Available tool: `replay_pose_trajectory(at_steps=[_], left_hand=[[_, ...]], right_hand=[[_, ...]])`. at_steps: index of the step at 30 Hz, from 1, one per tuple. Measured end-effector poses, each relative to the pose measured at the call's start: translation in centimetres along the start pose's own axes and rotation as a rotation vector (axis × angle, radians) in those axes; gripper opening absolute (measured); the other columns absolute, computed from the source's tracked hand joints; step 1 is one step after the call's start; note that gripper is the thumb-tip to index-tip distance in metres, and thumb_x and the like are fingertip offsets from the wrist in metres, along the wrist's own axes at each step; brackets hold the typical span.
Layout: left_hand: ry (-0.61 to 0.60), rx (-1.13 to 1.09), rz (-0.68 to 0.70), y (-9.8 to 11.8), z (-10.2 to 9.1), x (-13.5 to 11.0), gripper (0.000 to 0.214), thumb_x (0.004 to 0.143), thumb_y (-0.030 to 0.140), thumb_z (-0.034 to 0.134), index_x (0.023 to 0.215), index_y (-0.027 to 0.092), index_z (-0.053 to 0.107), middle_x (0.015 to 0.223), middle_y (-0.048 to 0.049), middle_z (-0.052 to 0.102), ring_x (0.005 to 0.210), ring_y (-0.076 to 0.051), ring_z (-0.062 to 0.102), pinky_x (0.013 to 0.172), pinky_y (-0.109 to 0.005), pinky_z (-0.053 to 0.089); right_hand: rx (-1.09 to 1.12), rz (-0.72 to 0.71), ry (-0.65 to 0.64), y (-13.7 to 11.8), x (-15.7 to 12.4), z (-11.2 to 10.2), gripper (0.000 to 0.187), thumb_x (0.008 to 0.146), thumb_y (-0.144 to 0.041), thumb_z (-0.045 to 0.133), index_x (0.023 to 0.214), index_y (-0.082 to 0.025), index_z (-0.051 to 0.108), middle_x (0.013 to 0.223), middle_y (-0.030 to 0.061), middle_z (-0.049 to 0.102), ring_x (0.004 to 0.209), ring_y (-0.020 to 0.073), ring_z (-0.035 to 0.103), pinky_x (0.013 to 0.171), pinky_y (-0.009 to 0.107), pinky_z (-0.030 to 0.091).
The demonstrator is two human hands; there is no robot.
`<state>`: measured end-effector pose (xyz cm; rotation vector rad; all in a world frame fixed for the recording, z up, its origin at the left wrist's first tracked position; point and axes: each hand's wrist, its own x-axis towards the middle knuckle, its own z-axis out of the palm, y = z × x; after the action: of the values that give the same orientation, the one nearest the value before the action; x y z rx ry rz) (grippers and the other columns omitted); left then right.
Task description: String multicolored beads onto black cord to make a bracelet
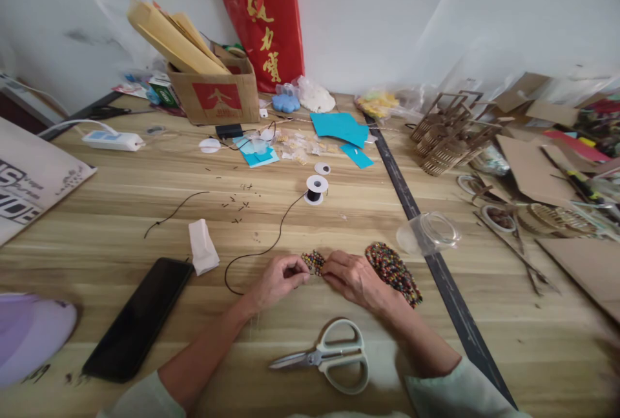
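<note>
My left hand (278,279) and my right hand (352,276) meet near the table's front middle, both pinched on a small cluster of coloured beads (314,261) strung on a thin black cord (252,253). The cord runs up to a white spool (316,188). A pile of multicoloured beads (392,271) lies just right of my right hand. Pale-handled scissors (329,356) lie shut on the table below my hands.
A black phone (138,318) and a folded white tissue (202,247) lie to the left. A clear plastic jar (429,234) lies on its side at the right. Behind are a cardboard box (216,92), blue paper (341,127), a power strip (113,140) and wooden cut-outs (450,134).
</note>
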<state>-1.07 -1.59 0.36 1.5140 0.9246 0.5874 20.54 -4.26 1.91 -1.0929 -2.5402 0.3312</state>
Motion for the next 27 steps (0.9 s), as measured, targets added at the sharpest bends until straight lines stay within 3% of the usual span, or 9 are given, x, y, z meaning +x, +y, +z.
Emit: replay_pose_trajectory(at_steps=[8,13,21,27], left_hand=[[-0.007,0.001,0.003,-0.1,-0.1,0.0,0.012,0.076,0.023,0.062,0.071,0.013,0.062,0.065,-0.0005,0.058,0.058,-0.009,0.047,0.051,-0.018,0.034],[-0.013,-0.097,-0.098,0.2,-0.3,0.1,0.019,0.073,0.031,0.065,0.071,0.013,0.059,0.062,0.0009,0.057,0.052,-0.007,0.044,0.048,-0.019,0.034],[-0.052,-0.134,-0.093,-0.1,-0.5,0.2,0.023,0.074,0.034,0.064,0.072,0.012,0.057,0.063,0.0008,0.056,0.052,-0.007,0.045,0.050,-0.019,0.037],[-0.044,-0.095,-0.072,0.2,-0.3,0.1,0.016,0.074,0.027,0.063,0.071,0.012,0.059,0.060,0.0020,0.054,0.053,-0.007,0.044,0.050,-0.019,0.034]], right_hand=[[-0.013,0.005,0.013,0.0,0.1,0.4,0.016,0.093,-0.017,0.048,0.084,-0.017,0.061,0.082,0.0047,0.061,0.074,0.0146,0.059,0.065,0.023,0.044],[0.020,-0.006,0.036,-0.5,0.1,0.4,0.013,0.092,-0.017,0.048,0.085,-0.017,0.059,0.080,0.0047,0.061,0.071,0.0145,0.057,0.062,0.023,0.043],[0.323,-0.030,0.281,-1.7,0.2,2.1,0.007,0.088,-0.012,0.051,0.091,-0.018,0.054,0.082,0.0050,0.062,0.075,0.0140,0.057,0.065,0.024,0.046],[0.463,0.020,0.353,-2.0,0.5,2.9,0.006,0.088,-0.013,0.050,0.088,-0.017,0.055,0.074,0.0041,0.059,0.065,0.0123,0.054,0.059,0.022,0.045]])
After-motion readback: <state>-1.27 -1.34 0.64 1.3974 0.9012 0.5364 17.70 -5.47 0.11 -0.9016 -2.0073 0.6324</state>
